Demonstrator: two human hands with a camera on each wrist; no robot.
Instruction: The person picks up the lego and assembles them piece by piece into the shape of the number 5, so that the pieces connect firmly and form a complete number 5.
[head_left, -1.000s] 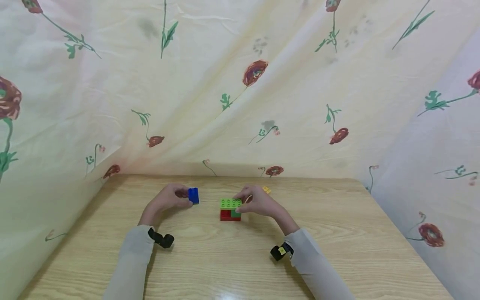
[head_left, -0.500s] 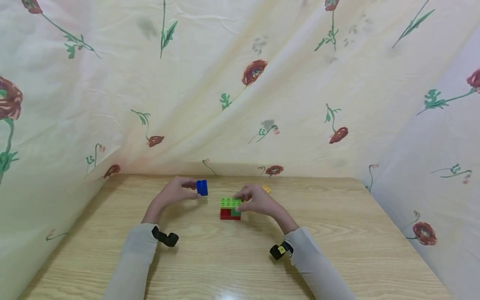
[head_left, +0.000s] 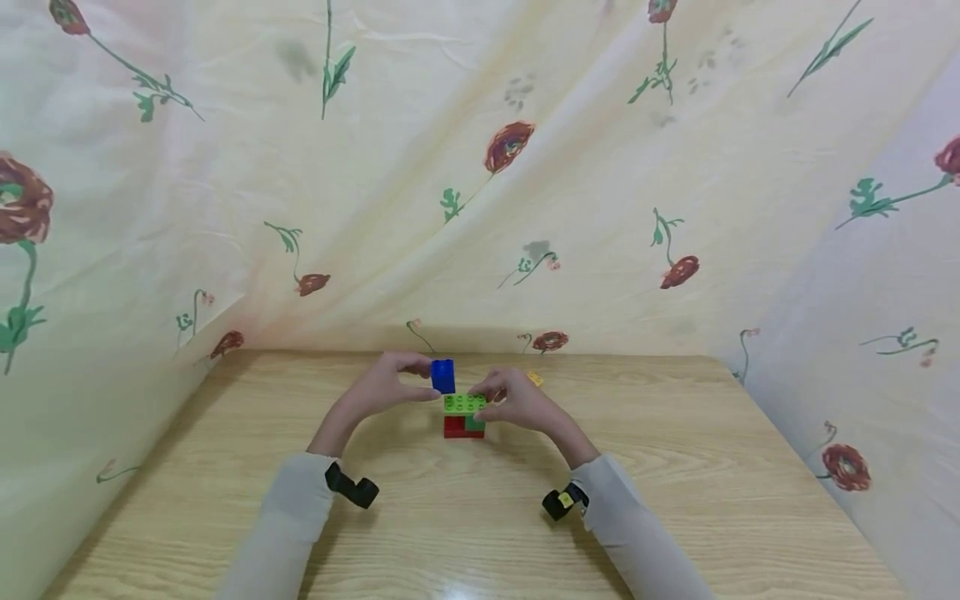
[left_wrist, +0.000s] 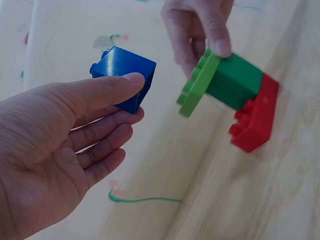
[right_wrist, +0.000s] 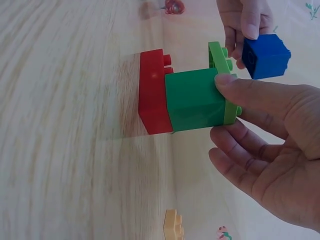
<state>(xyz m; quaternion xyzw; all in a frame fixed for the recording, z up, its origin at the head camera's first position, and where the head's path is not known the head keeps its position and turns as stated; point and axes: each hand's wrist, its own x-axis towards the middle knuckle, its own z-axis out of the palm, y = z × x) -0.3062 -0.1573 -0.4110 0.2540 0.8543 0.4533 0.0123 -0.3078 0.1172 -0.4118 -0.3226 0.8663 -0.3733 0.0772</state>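
Here in the head view the left forearm and right forearm slant inward over the worktop, left hand pinching the blue block in mid-air, near the light green block whose right end the right hand grips. Across to the left wrist: thumb over the blue block, lower fingers bent loosely! At the right wrist, thumb and fingers pinch light green, with the dark green block beneath, seated on the red block.
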